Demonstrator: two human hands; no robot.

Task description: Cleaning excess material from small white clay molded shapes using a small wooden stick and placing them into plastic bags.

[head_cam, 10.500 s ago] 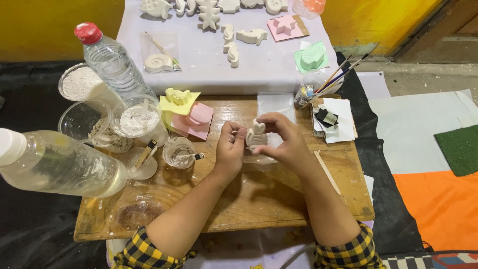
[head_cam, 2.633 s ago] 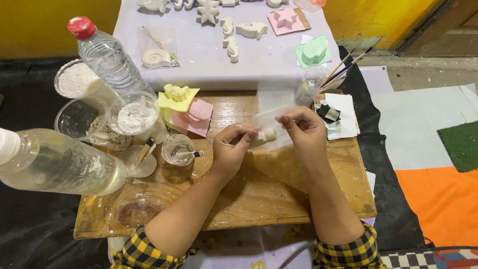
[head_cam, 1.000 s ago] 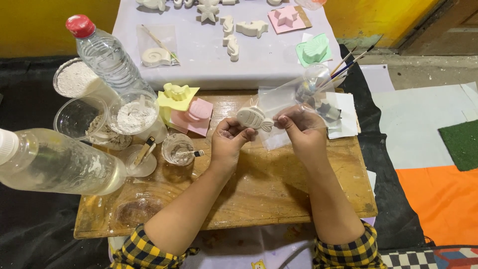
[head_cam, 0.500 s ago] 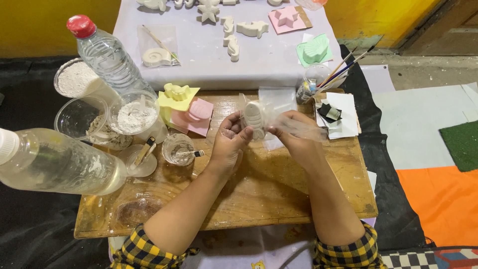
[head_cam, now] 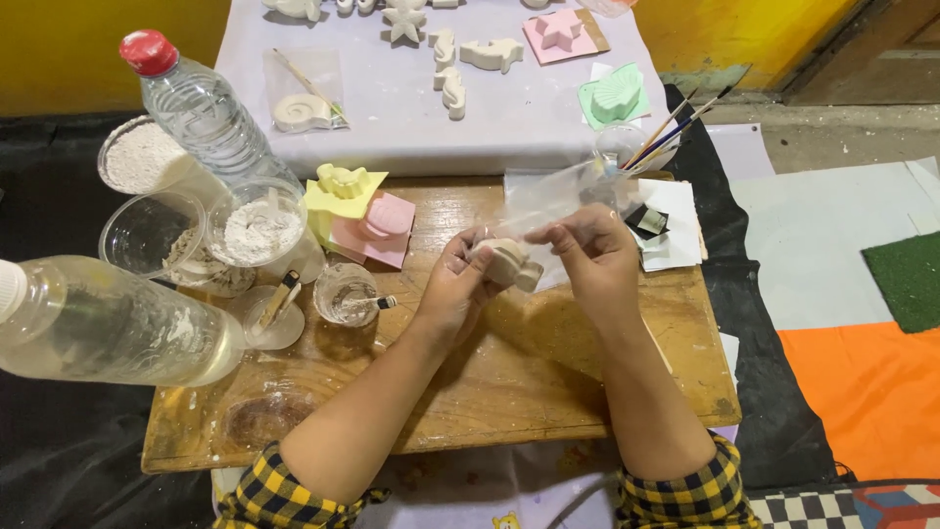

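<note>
cups and moulds beside hands

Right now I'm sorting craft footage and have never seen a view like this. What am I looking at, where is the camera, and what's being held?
The camera sits on a person's head and looks down at their own bare hands; there is no machine. The left hand and right hand together hold a small pale cast figure and a clear plastic bag over a wooden table. On the table stand cups of white powder, a pink and yellow mould stack, water bottles and a jar of paintbrushes. Behind, a white cloth carries more pale castings.
</note>
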